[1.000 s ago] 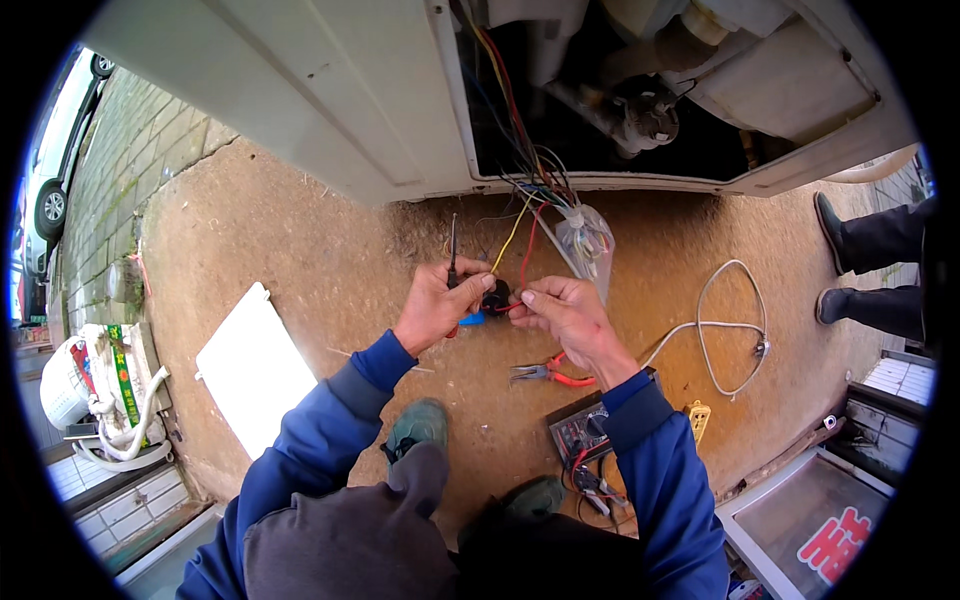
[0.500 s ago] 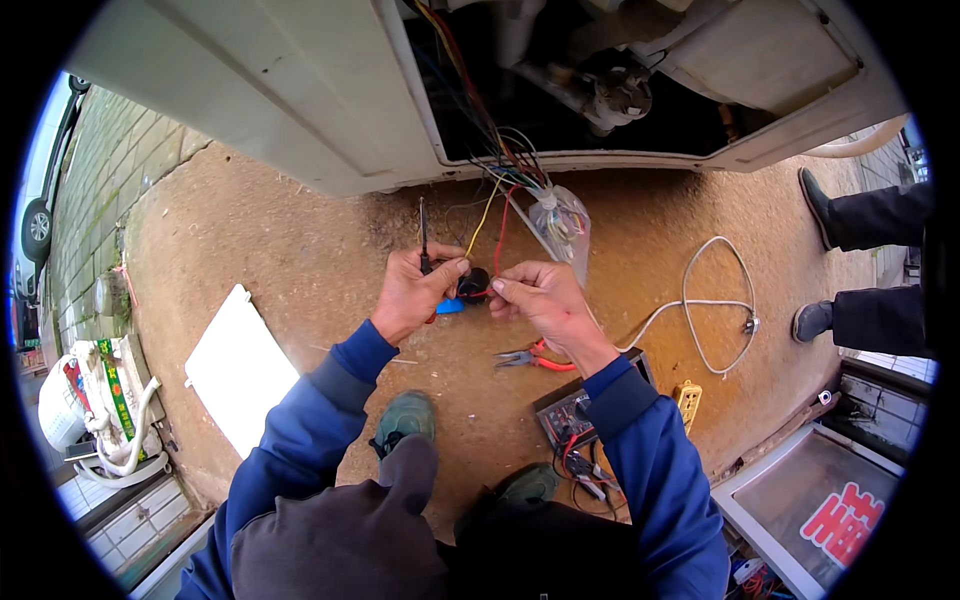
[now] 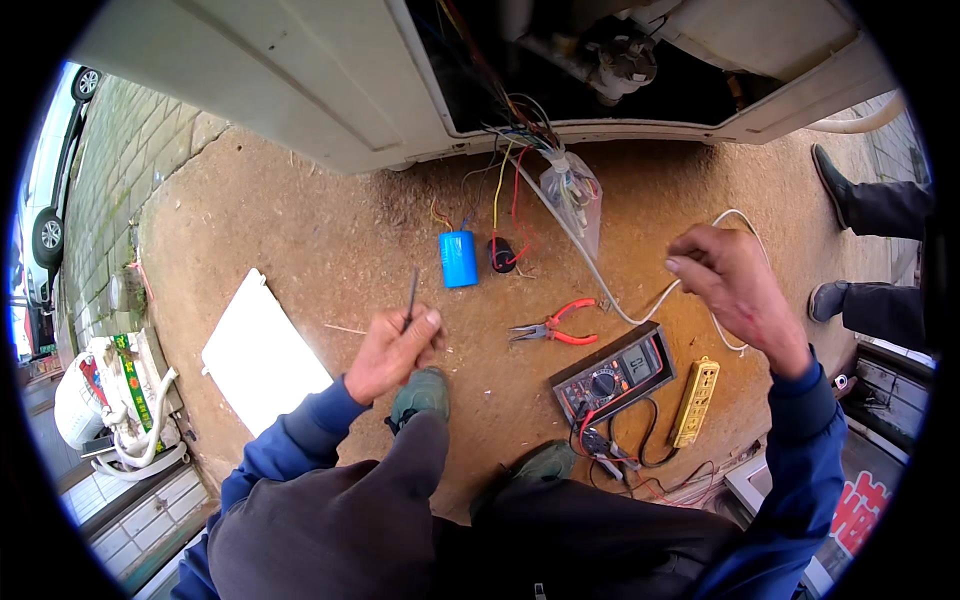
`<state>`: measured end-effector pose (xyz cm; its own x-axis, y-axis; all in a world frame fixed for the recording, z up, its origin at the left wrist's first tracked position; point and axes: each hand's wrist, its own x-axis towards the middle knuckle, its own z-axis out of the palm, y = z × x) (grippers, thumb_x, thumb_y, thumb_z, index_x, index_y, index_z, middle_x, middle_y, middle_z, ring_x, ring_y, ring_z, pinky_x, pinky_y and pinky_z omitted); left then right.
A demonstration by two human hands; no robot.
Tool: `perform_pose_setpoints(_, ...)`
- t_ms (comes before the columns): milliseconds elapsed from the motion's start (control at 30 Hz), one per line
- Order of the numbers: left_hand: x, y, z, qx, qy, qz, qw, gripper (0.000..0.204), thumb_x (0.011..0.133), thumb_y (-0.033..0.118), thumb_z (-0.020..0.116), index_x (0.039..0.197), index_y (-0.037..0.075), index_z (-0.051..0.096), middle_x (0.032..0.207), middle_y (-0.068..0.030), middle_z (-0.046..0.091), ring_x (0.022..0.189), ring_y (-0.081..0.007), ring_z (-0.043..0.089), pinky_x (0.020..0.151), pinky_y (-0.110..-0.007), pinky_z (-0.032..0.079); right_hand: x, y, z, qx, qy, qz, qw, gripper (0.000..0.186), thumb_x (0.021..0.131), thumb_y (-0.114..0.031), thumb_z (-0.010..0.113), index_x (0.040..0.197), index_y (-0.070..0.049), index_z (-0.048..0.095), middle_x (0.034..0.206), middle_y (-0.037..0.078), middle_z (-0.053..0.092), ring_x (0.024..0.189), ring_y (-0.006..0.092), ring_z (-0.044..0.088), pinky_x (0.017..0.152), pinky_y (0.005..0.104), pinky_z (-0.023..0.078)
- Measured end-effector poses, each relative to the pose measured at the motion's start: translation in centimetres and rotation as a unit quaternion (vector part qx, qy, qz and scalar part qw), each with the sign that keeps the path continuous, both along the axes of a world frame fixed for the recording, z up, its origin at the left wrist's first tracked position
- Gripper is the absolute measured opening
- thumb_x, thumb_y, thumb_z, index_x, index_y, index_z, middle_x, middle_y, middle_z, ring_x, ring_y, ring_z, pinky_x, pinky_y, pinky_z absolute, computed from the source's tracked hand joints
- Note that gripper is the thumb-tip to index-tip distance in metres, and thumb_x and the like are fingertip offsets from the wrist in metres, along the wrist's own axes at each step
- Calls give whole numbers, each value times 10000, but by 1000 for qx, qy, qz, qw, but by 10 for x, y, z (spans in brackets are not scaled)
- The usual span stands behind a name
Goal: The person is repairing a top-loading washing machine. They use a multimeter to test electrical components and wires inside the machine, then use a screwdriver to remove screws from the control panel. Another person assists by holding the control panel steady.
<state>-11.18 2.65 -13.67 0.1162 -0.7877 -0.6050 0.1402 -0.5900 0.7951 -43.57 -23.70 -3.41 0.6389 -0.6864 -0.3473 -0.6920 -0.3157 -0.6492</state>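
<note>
My left hand, closed, grips a screwdriver whose dark shaft points up; its handle is hidden in the palm. Out to the right, my right hand is over the white cord, fingers loosely curled and thumb apart, with nothing visible in it. On the ground ahead lie a blue cylinder with short wires, probably a capacitor, and a black cylinder. Yellow and red wires run from the black one to the wire bundle at the white cabinet.
Red-handled pliers, a multimeter with leads and a yellow power strip lie to the right. Wires in a clear plastic bag hang by the cabinet opening. A white panel lies left. Another person's legs stand at right.
Both hands have let go of the black cylinder and its wires, which now lie on the ground. My left hand moved back with the screwdriver; my right hand swung right, over the cord.
</note>
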Motion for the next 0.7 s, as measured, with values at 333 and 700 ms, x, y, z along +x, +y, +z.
perform_pose_setpoints(333,-47,88,-54,90,-61,-386,916,432,1069,301,593,785,-18,662,633,-87,618,598,-149,593,584,-370,488,-242,122,-59,26,8,-385,923,192,1000,-137,690,942,46,690,765,47,672,657,121,660,610,281,536)
perform_pose_setpoints(700,-41,100,-73,150,4,-233,961,454,1074,261,608,655,89,583,557,23,538,492,-56,446,475,-272,332,-261,265,-141,-45,26,-546,836,136,925,-98,742,918,37,729,726,99,711,631,131,652,584,317,520)
